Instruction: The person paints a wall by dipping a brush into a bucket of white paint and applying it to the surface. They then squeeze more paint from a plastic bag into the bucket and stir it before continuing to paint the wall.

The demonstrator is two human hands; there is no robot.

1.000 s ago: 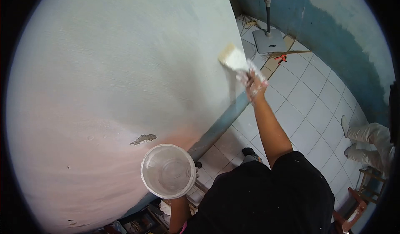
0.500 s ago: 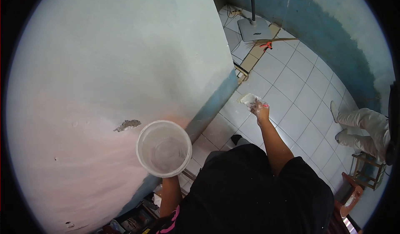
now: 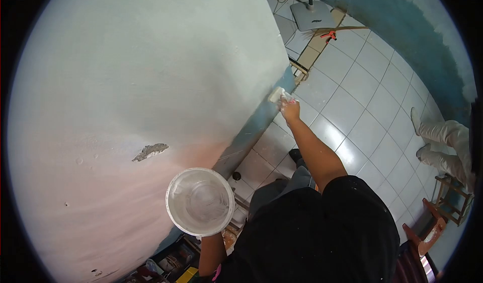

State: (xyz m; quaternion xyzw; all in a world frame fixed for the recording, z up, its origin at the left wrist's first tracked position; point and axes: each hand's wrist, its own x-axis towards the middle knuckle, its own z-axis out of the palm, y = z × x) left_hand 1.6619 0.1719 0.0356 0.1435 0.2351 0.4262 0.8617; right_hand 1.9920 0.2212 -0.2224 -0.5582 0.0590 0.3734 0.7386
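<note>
My right hand (image 3: 290, 110), smeared with white, is closed around a wide paintbrush (image 3: 275, 94) with pale bristles. The brush is at the blue lower band of the wall (image 3: 259, 124), near the wall's far end, and seems to touch it. My left hand is mostly hidden behind a white plastic bucket (image 3: 182, 195) that it holds up in front of the wall, mouth toward me. Thin whitish residue coats the inside of the bucket. Only my left forearm (image 3: 212, 257) shows clearly below it.
Chipped plaster (image 3: 150, 152) marks the wall. A person's legs in light trousers (image 3: 448, 134) are at the right, by a small wooden stool (image 3: 450, 202). A grey stand base (image 3: 312, 16) and an orange clamp (image 3: 329, 35) are on the tiles. Cluttered items (image 3: 173, 258) sit below the bucket.
My right hand has swung the paintbrush left, from over the floor tiles to the blue band of the wall. The bucket appears slightly lower in view.
</note>
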